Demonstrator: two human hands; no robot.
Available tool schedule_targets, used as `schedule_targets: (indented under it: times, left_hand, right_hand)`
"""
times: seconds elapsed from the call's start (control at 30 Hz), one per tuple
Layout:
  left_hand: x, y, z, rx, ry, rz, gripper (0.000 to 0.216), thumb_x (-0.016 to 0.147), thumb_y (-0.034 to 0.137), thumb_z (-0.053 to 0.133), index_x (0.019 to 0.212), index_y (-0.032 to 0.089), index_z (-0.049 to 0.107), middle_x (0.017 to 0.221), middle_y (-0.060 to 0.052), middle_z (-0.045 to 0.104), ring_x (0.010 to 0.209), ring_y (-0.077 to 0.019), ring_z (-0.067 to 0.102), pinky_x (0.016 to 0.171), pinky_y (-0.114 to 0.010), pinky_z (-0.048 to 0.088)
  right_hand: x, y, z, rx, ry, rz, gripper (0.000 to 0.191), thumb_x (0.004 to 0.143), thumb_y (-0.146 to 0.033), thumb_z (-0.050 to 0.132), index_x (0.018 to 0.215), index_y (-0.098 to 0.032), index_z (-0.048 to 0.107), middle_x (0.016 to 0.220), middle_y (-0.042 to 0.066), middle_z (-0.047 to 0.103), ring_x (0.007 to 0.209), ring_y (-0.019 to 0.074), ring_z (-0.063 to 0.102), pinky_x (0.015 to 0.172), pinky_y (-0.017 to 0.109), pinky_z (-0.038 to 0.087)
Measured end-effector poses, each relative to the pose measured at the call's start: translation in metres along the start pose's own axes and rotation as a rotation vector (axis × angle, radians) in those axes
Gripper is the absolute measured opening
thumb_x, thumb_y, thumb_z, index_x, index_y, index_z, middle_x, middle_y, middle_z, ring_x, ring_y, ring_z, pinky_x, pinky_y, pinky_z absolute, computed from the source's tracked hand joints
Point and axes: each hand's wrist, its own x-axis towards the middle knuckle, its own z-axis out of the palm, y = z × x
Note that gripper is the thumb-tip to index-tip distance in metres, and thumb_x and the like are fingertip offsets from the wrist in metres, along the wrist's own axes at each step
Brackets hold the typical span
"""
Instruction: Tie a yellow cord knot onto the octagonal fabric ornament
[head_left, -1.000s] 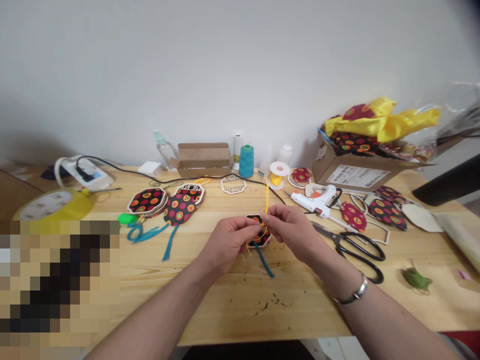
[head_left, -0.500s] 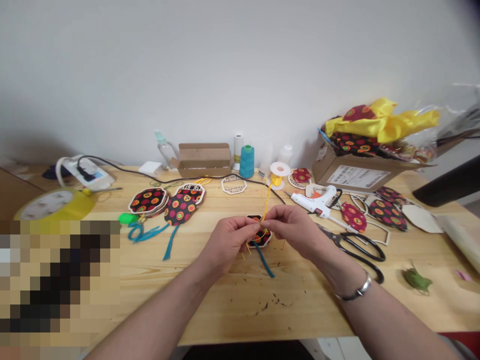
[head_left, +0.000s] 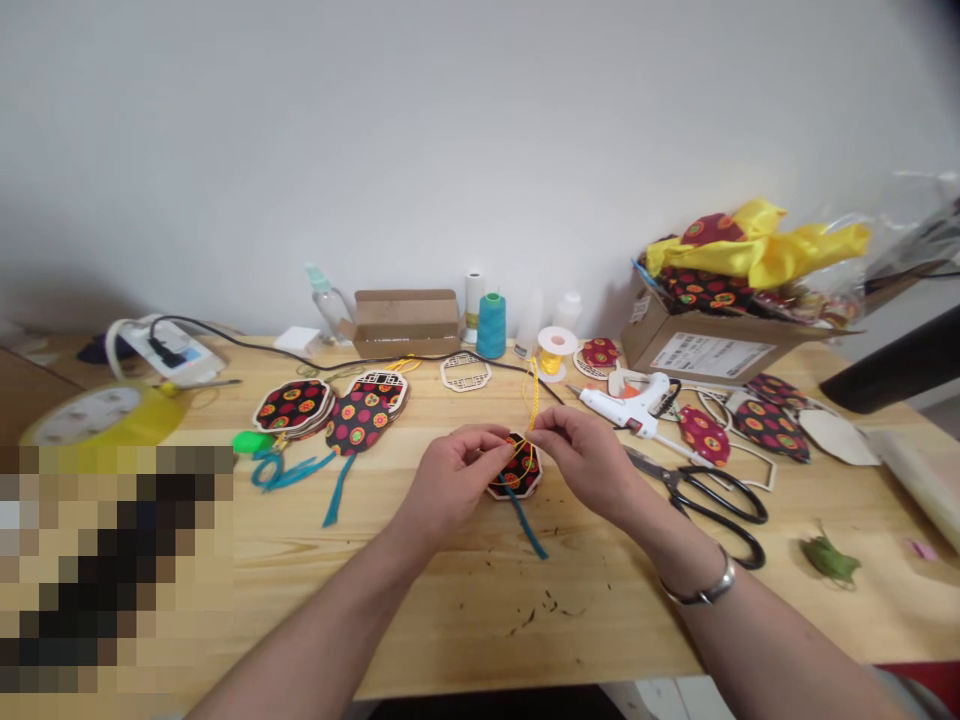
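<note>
A braided yellow cord (head_left: 534, 395) runs from near the spool down to my fingers. My left hand (head_left: 466, 467) pinches the cord's lower part, its fingers closed over the left edge of an octagonal fabric-covered piece (head_left: 523, 470). Thumb and forefinger of my right hand (head_left: 574, 450) pinch the cord just above that piece. A thin loop of the cord hangs across its dark flowered front. From the piece a teal ribbon (head_left: 526, 525) trails onto the table. My fingers hide the exact spot where the cord is gripped.
Black-handled scissors (head_left: 712, 495) and a white glue gun (head_left: 630, 405) lie right of my hands. Behind stand a yellow cord spool (head_left: 556, 355) and a teal thread cone (head_left: 492, 325). Finished flowered pieces (head_left: 292, 407) lie left; a cardboard box (head_left: 697, 350) stands back right.
My fingers have parted slightly, the right hand drawing a little to the right. The yellow loop and more of the octagonal piece show now. The view has shifted slightly.
</note>
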Motion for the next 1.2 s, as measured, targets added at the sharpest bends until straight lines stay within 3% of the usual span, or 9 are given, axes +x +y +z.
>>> schedule_targets:
  times: [0.23,0.43,0.6,0.7,0.83,0.97,1.07,1.2]
  left_hand:
    - [0.0,-0.007,-0.002,0.236,0.167,0.239,0.013,0.068,0.03,0.062,0.066,0.018,0.067,0.118,-0.009,0.051,0.109,-0.0237,0.048,0.092,-0.038,0.037]
    - [-0.005,-0.014,0.005,0.446,0.162,0.385,0.007,0.068,0.025,0.062,0.067,0.022,0.069,0.132,-0.004,0.039,0.121,-0.0258,0.034,0.101,-0.042,0.026]
    - [-0.005,-0.018,0.008,0.464,0.115,0.358,0.007,0.067,0.027,0.064,0.065,0.024,0.069,0.131,-0.004,0.039,0.121,-0.0262,0.033,0.1,-0.043,0.027]
    - [-0.004,-0.018,0.008,0.433,0.087,0.342,0.007,0.067,0.027,0.063,0.066,0.023,0.069,0.131,-0.004,0.038,0.121,-0.0257,0.034,0.1,-0.041,0.028]
    - [-0.006,-0.013,0.007,0.313,0.024,0.298,0.008,0.067,0.025,0.063,0.064,0.019,0.064,0.132,-0.007,0.037,0.119,-0.0253,0.038,0.099,-0.039,0.029]
    - [-0.008,-0.009,0.007,-0.031,-0.01,0.224,0.012,0.072,0.024,0.06,0.072,0.017,0.051,0.125,-0.009,0.045,0.107,-0.0221,0.049,0.09,-0.037,0.039]
    - [-0.008,-0.005,0.007,-0.193,-0.085,0.13,0.015,0.075,0.024,0.056,0.087,0.018,0.049,0.108,-0.009,0.057,0.091,-0.0183,0.057,0.078,-0.033,0.045]
    - [-0.007,-0.002,0.007,-0.165,-0.128,0.059,0.02,0.075,0.024,0.056,0.092,0.014,0.057,0.085,-0.004,0.063,0.077,-0.0147,0.058,0.071,-0.026,0.045]
  right_hand:
    - [-0.001,0.002,0.003,-0.113,0.141,-0.038,0.013,0.078,-0.018,0.049,0.066,-0.017,0.053,0.062,-0.001,0.056,0.059,0.0114,0.046,0.057,0.023,0.034]
    - [0.001,0.003,0.005,0.179,0.109,0.079,0.015,0.077,-0.024,0.05,0.064,-0.017,0.052,0.058,-0.002,0.054,0.052,0.0091,0.044,0.052,0.022,0.034]
    - [-0.002,-0.003,0.007,0.577,-0.044,0.203,0.019,0.076,-0.031,0.052,0.065,-0.017,0.046,0.056,-0.002,0.053,0.041,0.0051,0.033,0.041,0.019,0.028]
    - [-0.004,-0.009,0.007,0.691,-0.125,0.227,0.02,0.077,-0.031,0.05,0.064,-0.016,0.044,0.053,-0.003,0.051,0.038,0.0038,0.03,0.038,0.018,0.025]
    - [-0.004,-0.01,0.007,0.642,-0.107,0.186,0.021,0.076,-0.028,0.051,0.061,-0.016,0.043,0.05,-0.005,0.045,0.04,0.0045,0.034,0.04,0.018,0.027]
    - [-0.003,-0.006,0.008,0.55,-0.093,0.173,0.02,0.076,-0.026,0.052,0.06,-0.016,0.045,0.05,-0.005,0.044,0.042,0.0051,0.035,0.041,0.018,0.028]
    - [-0.003,-0.005,0.008,0.48,-0.101,0.175,0.016,0.074,-0.024,0.052,0.061,-0.015,0.049,0.051,-0.005,0.046,0.045,0.0058,0.038,0.042,0.018,0.029]
    - [-0.003,-0.005,0.008,0.426,-0.112,0.175,0.014,0.074,-0.024,0.053,0.062,-0.015,0.051,0.053,-0.003,0.049,0.047,0.0071,0.042,0.044,0.019,0.033]
